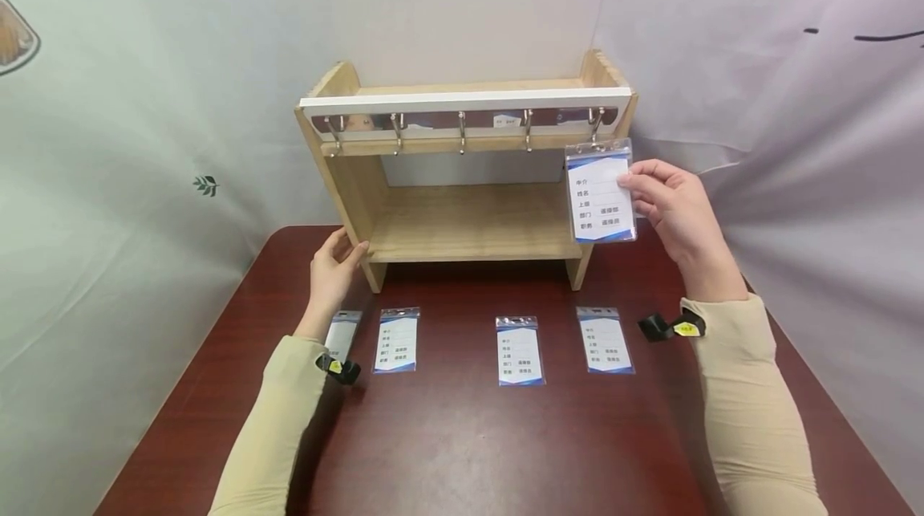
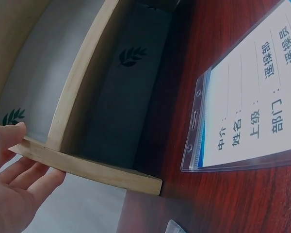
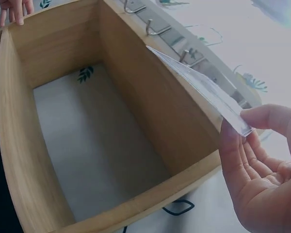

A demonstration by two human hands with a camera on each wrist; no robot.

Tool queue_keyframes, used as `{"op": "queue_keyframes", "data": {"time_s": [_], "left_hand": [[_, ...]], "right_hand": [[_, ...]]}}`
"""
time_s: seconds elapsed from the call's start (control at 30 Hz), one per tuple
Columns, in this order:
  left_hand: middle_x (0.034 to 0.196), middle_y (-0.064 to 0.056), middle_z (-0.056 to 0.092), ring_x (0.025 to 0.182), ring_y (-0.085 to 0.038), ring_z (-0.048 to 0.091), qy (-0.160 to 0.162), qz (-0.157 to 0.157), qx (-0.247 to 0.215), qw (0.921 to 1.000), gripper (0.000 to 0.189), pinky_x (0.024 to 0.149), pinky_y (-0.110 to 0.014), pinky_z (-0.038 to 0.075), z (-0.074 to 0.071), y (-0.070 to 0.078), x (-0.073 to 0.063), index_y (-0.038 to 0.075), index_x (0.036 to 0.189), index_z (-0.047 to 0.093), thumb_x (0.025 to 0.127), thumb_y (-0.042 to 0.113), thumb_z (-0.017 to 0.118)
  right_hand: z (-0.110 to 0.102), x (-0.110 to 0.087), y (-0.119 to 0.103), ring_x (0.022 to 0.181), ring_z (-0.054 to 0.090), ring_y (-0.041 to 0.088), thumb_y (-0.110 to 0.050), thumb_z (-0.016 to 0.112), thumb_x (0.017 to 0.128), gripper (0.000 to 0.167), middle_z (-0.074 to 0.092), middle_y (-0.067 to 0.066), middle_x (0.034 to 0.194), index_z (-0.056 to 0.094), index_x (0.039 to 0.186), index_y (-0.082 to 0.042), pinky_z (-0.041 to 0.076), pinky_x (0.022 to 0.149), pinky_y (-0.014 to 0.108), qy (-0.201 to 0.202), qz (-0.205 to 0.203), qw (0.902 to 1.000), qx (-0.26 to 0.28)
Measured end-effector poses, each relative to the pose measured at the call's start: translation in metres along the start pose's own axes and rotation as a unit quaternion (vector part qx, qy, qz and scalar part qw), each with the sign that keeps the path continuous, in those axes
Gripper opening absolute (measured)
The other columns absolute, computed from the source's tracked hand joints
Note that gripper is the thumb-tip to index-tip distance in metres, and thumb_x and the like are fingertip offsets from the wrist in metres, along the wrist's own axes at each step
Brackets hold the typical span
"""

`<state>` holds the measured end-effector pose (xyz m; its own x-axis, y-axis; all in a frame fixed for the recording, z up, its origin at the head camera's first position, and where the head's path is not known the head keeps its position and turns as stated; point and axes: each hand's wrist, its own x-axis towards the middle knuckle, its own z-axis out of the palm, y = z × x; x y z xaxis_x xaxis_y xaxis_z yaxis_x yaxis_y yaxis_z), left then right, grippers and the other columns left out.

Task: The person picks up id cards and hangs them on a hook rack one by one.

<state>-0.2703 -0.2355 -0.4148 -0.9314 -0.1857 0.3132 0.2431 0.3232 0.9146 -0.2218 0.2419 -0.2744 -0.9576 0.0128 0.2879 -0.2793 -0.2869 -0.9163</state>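
My right hand [image 1: 682, 207] pinches a clear badge holder [image 1: 602, 199] by its right edge, thumb in front and fingers behind. The badge's top slot is just below the rightmost hook [image 1: 595, 127] of a wooden shelf [image 1: 469, 223]; whether it touches the hook I cannot tell. In the right wrist view the badge holder [image 3: 208, 94] shows nearly edge-on. My left hand [image 1: 334, 271] grips the shelf's lower left side panel, and in the left wrist view the thumb and fingers lie on either side of that panel [image 2: 102, 172].
Several badge holders lie on the dark red table [image 1: 447, 444] before the shelf: one [image 1: 395, 341] left of centre, one [image 1: 520, 351] near the middle, one [image 1: 605, 341] at right. Another badge [image 1: 342, 335] is partly behind the left wrist. A row of hooks [image 1: 462, 131] spans the shelf's front.
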Motion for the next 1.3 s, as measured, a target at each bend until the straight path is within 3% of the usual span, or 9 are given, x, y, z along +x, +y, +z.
{"op": "queue_keyframes", "data": {"time_s": [0.47, 0.63, 0.87, 1.3], "left_hand": [[0.133, -0.023, 0.062, 0.122, -0.034, 0.061, -0.002, 0.003, 0.000, 1.0000, 0.050, 0.084, -0.025, 0.059, 0.000, 0.001, -0.001, 0.001, 0.140, 0.055, 0.097, 0.019, 0.071], [0.134, -0.023, 0.061, 0.123, -0.034, 0.060, -0.002, 0.001, -0.005, 1.0000, 0.051, 0.085, -0.024, 0.058, 0.000, 0.001, -0.002, 0.001, 0.141, 0.055, 0.096, 0.019, 0.072], [0.133, -0.024, 0.061, 0.124, -0.037, 0.059, -0.008, 0.001, -0.018, 0.9998, 0.051, 0.090, -0.031, 0.057, -0.001, 0.002, -0.002, 0.000, 0.141, 0.055, 0.096, 0.018, 0.071], [0.133, -0.024, 0.062, 0.123, -0.034, 0.060, -0.009, 0.010, -0.009, 0.9999, 0.050, 0.086, -0.028, 0.058, -0.001, -0.002, -0.002, 0.001, 0.141, 0.055, 0.096, 0.017, 0.071]], "right_hand": [[0.004, 0.002, 0.008, 0.066, 0.064, 0.010, 0.001, 0.067, 0.093, 0.012, 0.070, 0.004, 0.078, 0.071, 0.084, -0.004, 0.055, 0.061, 0.019, 0.019, 0.012, 0.9998, 0.003], [0.006, 0.003, 0.010, 0.068, 0.064, 0.010, -0.003, 0.068, 0.094, 0.011, 0.070, 0.003, 0.083, 0.072, 0.084, -0.006, 0.055, 0.062, 0.018, 0.035, 0.017, 0.9991, -0.018], [0.007, 0.003, 0.014, 0.067, 0.063, 0.009, -0.004, 0.070, 0.093, 0.011, 0.070, 0.002, 0.081, 0.072, 0.083, -0.007, 0.054, 0.061, 0.017, 0.043, 0.021, 0.9987, -0.018], [0.008, 0.012, 0.022, 0.068, 0.064, 0.010, -0.007, 0.074, 0.091, 0.005, 0.070, 0.001, 0.081, 0.073, 0.086, -0.006, 0.056, 0.065, 0.019, 0.071, 0.008, 0.9956, -0.060]]}}
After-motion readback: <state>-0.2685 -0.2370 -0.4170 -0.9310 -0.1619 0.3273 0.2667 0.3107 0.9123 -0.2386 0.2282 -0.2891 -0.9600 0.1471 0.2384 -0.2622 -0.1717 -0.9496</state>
